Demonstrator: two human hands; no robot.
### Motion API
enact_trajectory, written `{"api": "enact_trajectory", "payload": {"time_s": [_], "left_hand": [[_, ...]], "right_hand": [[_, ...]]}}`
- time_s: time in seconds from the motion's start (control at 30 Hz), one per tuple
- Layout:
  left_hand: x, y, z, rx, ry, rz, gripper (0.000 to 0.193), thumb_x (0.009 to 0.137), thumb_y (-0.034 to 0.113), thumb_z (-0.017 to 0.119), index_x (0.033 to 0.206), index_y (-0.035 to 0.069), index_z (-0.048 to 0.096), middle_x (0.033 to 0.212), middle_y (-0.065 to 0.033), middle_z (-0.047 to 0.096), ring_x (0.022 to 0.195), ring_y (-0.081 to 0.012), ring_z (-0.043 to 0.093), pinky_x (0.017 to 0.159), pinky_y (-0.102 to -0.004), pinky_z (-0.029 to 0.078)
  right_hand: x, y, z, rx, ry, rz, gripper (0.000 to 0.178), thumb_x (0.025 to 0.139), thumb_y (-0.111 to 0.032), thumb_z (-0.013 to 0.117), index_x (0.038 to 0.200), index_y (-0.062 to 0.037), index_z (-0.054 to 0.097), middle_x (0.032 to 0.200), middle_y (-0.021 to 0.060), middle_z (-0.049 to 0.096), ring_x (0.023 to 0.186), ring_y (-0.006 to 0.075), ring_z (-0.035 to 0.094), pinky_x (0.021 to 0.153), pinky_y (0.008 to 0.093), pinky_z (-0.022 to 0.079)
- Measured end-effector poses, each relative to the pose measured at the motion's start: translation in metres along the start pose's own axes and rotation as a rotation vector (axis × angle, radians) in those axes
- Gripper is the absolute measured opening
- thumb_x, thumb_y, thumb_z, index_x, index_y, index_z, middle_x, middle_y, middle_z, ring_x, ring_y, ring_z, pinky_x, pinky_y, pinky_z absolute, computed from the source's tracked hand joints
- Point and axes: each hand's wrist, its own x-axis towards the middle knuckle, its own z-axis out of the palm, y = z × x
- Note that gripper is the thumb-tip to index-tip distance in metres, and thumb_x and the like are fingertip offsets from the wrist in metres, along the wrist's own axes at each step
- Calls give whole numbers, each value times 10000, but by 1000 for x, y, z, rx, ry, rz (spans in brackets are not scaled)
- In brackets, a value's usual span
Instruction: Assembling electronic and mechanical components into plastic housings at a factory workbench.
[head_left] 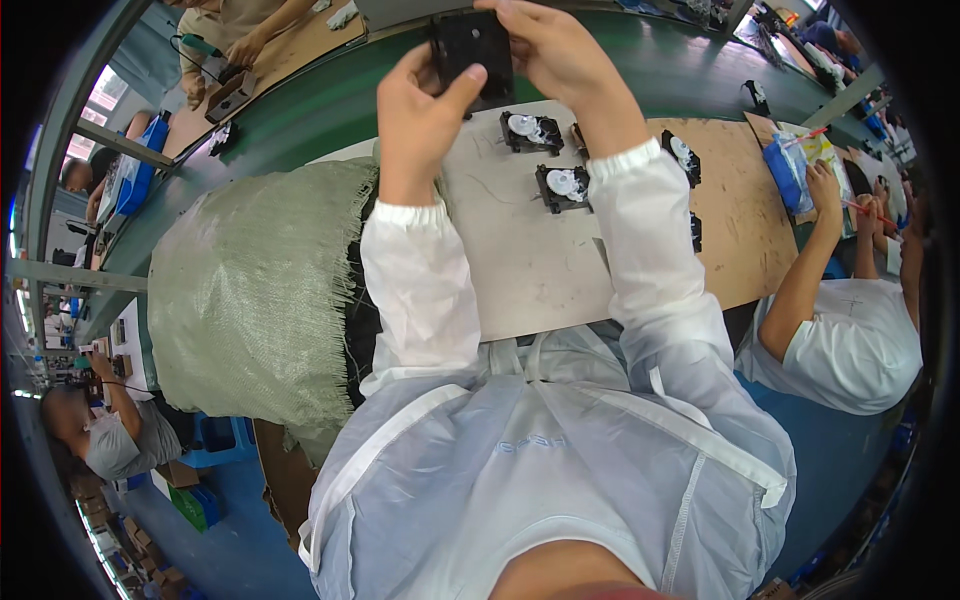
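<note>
At the top of the head view I hold up a flat black plastic housing (pixel 470 62) over the far edge of the work board. My left hand (pixel 422 118) grips its left side, the thumb lying across the lower face. With my right hand (pixel 555 55) I hold the upper right edge, and those fingertips are partly cut off by the frame. Below, on the pale board (pixel 520 270), sit black assemblies with white gears, one upper (pixel 530 131) and one lower (pixel 564 187). Another gear assembly (pixel 682 158) lies right of my right forearm.
A green woven sack (pixel 250 290) bulges beside the board on my left. Beyond the board runs a green conveyor belt (pixel 650 70). A co-worker's hand (pixel 825 190) is at the right near a blue bin (pixel 788 175); another person (pixel 245 45) works across the belt with a tool.
</note>
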Motion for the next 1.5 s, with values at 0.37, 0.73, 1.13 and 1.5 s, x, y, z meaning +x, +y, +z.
{"api": "enact_trajectory", "payload": {"time_s": [0.37,0.73,1.13,1.5], "left_hand": [[130,-84,-29,331,-193,-243,674,772,273,809,1243,-148,574,1074,-249,682,931,-247,673,821,-304,545],[93,-133,-85,1236,-294,-650,997,574,380,899,1328,-105,461,1190,-222,650,1054,-363,655,932,-393,519],[104,-23,-56,861,-592,-175,708,700,-7,730,1355,-32,461,1126,-190,635,1034,-279,617,912,-326,487],[5,74,-54,266,-286,85,823,698,60,797,1416,13,398,1192,-194,599,1088,-316,599,1000,-381,455]], "right_hand": [[153,34,-72,-312,154,181,287,910,-207,642,1090,16,646,976,142,681,857,256,648,790,345,514],[142,75,-134,-1191,421,91,498,811,-233,669,1203,70,616,1072,188,685,977,341,658,888,369,519],[49,14,-48,-1216,-477,-178,773,649,-256,867,1265,86,550,1161,249,646,1034,391,616,937,405,484],[-47,-33,29,-419,-349,603,667,628,-138,875,1196,71,595,1037,143,691,894,218,639,859,296,504]]}}
